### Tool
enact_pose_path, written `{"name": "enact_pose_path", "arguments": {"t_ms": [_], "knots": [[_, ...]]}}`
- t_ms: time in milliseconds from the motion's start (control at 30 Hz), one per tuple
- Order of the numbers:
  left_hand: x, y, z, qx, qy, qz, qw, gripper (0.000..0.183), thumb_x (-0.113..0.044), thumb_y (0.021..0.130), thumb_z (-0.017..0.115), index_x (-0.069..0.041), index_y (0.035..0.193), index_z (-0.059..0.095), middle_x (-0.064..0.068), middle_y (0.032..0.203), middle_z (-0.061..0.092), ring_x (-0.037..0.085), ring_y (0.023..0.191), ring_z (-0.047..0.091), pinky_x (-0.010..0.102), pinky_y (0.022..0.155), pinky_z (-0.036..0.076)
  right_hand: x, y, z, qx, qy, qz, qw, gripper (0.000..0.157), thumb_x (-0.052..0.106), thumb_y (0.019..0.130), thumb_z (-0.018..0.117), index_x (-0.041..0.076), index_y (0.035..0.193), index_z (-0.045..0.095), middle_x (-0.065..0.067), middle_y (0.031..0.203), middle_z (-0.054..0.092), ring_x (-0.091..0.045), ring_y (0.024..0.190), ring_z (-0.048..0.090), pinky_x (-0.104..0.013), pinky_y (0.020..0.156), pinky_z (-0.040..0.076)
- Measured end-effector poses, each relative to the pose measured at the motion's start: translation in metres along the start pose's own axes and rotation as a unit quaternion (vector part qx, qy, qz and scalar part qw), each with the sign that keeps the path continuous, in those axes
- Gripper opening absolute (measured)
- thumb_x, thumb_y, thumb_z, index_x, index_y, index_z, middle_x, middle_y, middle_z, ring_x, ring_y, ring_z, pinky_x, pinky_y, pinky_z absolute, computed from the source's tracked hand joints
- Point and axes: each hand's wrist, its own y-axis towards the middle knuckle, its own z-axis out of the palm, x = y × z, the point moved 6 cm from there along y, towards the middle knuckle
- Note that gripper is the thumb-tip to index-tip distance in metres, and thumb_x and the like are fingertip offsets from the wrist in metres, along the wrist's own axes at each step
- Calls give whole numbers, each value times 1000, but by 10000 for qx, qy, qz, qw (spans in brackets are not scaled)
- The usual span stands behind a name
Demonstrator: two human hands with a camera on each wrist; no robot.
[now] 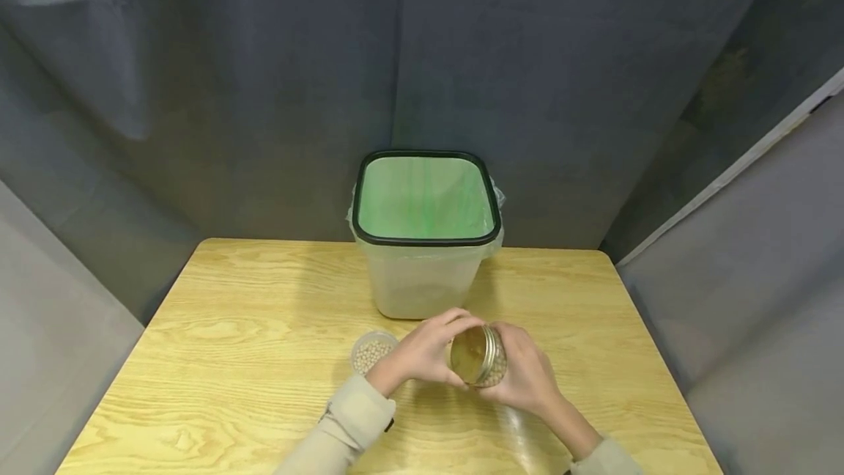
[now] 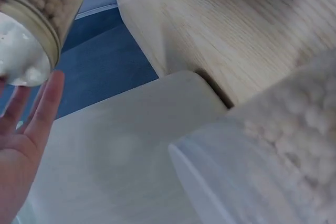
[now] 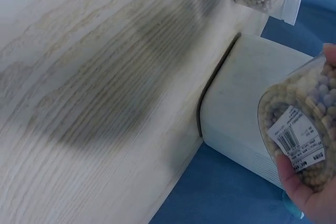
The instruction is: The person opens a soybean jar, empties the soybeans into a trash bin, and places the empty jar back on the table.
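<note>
My right hand (image 1: 526,372) grips a clear jar (image 1: 499,366) of round beige beans, tilted on its side with its gold-coloured screw lid (image 1: 469,355) towards the left. On the lid's edge, my left hand (image 1: 427,350) has its fingers above and its thumb below. In the right wrist view, a white barcode label (image 3: 296,139) shows on the jar's base, with the right thumb beside it. Left of the left hand, a clear open tub (image 1: 360,341) of similar beans stands on the table. The left wrist view shows the lid (image 2: 39,30) close by the left fingers.
Behind the hands stands a translucent white bin (image 1: 422,281) with a black rim and a green liner, at the table's back edge. The wooden table (image 1: 231,358) is enclosed by grey curtains (image 1: 283,94). A shiny clear strip (image 1: 517,435) lies near the right forearm.
</note>
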Motion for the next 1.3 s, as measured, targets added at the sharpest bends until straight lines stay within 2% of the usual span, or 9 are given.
{"name": "enact_pose_path", "arguments": {"t_ms": [233,333,433,600,700,800,933,1167,1300], "knots": [[16,-1,1,-279,-491,-1701,9838,79,-60,59,75,-13,118,55,-3,97,58,11,84,54,20,68,45,2,3,0,-239,-203,214,9993,89,37,43,84,1,116,48,-13,106,56,-28,95,55,-42,70,52],[16,0,0,-349,-410,-2026,9778,77,-66,62,69,-11,115,56,0,92,61,12,82,57,21,66,46,2,4,0,-248,-174,315,9990,89,35,43,84,1,117,48,-13,106,56,-28,95,54,-41,70,52],[12,1,-2,-289,-360,-1803,9825,82,-62,66,69,-14,128,48,4,107,60,14,89,58,25,74,48,1,4,0,-261,-137,298,9991,91,35,42,85,0,117,47,-14,107,56,-29,94,55,-41,70,52],[1,4,-5,150,-533,-510,9972,99,-35,62,83,-20,143,28,4,143,29,21,125,37,37,98,36,-1,3,-4,-338,-62,200,9992,96,40,40,87,-2,117,46,-16,106,56,-30,93,55,-43,71,52],[-4,6,-5,276,-642,133,9975,98,-20,59,86,-18,141,32,3,144,25,21,130,29,37,103,30,-3,3,-6,-360,41,154,9992,97,39,40,87,-1,118,47,-15,106,56,-29,93,55,-43,72,52],[-5,7,-6,209,-643,322,9972,93,-14,56,86,-16,137,39,3,139,33,18,127,33,34,102,30,-3,3,-7,-378,121,87,9992,95,38,40,86,0,118,48,-14,107,57,-29,94,55,-43,73,52],[-2,7,-7,-60,-645,8,9979,90,-25,54,88,-16,132,45,2,128,44,14,114,45,25,93,40,-2,3,-8,-378,113,20,9992,94,39,40,86,-1,116,49,-15,106,57,-29,94,55,-43,72,52],[7,7,-5,-401,-559,-1494,9864,74,-56,62,75,-17,121,52,-1,102,57,10,87,54,21,72,46,-2,3,-9,-457,-56,45,9989,95,36,38,86,-3,116,49,-16,106,57,-31,96,55,-44,71,52],[5,5,-4,-337,-339,-1684,9846,78,-62,66,69,-17,126,49,1,106,57,11,91,55,25,74,47,-3,3,-9,-505,-86,6,9987,96,37,37,86,-4,116,49,-16,106,57,-31,95,55,-44,73,52]]}}
